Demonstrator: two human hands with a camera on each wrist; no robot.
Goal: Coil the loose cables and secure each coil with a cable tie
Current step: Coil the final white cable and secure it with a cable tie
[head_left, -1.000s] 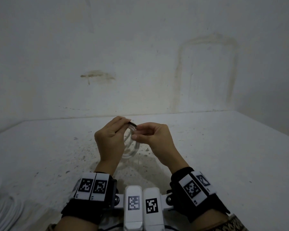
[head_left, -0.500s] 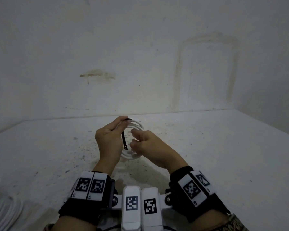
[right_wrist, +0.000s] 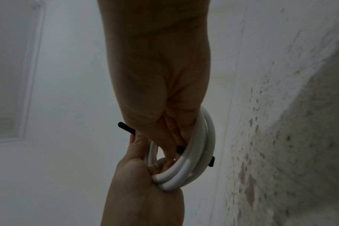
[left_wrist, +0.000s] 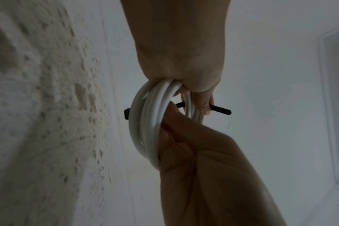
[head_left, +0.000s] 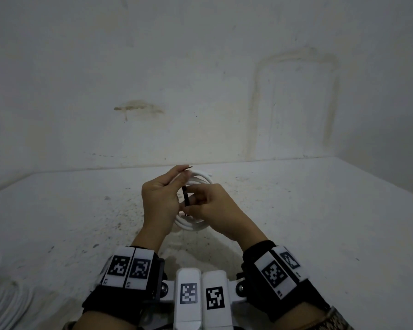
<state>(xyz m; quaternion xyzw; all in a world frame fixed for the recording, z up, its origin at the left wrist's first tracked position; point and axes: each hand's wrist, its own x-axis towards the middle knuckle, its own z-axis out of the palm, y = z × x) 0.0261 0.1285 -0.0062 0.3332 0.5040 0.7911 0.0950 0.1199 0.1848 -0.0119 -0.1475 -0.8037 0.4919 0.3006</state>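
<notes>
A white cable coil (head_left: pixel 193 226) hangs in the air between both hands above the table (head_left: pixel 320 222). My left hand (head_left: pixel 179 177) grips the coil's upper left side (left_wrist: pixel 145 122), and one of its fingers holds the tail of a black cable tie (left_wrist: pixel 221 110). The tie (head_left: pixel 185 197) stands upright between the hands. My right hand (head_left: pixel 190 207) reaches into the coil (right_wrist: pixel 194 165) and pinches the tie against the strands. The tie's head (right_wrist: pixel 212 161) pokes out on the coil's outer side.
Several more white cables (head_left: pixel 0 294) lie at the table's near left edge. The white tabletop is speckled with dirt, and a stained wall (head_left: pixel 200 91) stands right behind it. The table's right edge runs off at the far right.
The coil has tipped up from hanging below the hands. The tie has turned from lying across the top to upright, and my right hand has dropped lower on it.
</notes>
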